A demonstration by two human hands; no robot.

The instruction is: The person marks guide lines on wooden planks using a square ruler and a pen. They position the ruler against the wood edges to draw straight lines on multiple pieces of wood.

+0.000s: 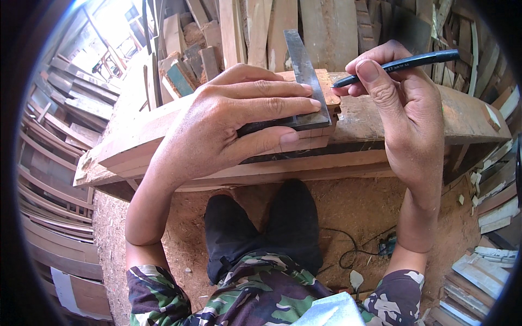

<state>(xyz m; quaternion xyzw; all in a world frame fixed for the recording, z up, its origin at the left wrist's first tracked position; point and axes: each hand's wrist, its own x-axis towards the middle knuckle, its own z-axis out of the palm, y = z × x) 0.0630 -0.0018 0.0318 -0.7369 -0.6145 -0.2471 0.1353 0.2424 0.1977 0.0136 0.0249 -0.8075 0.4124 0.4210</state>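
My left hand grips a metal try square against a wooden beam. The fingers stretch across the top of the square, while the thumb presses along the front side. Its blade runs away from me across the beam close to the right end. A black pen is pinched in my right hand, its tip pointing left at the wood just right of the blade. Whether the tip touches the wood I cannot tell. Pencil-like lines show faintly on the beam's front face below the square.
The beam lies on a long wooden bench. Boards lean upright behind it, and more timber is stacked at the left and right. On the sawdust-covered floor lie a dark cable and a tool near my right forearm.
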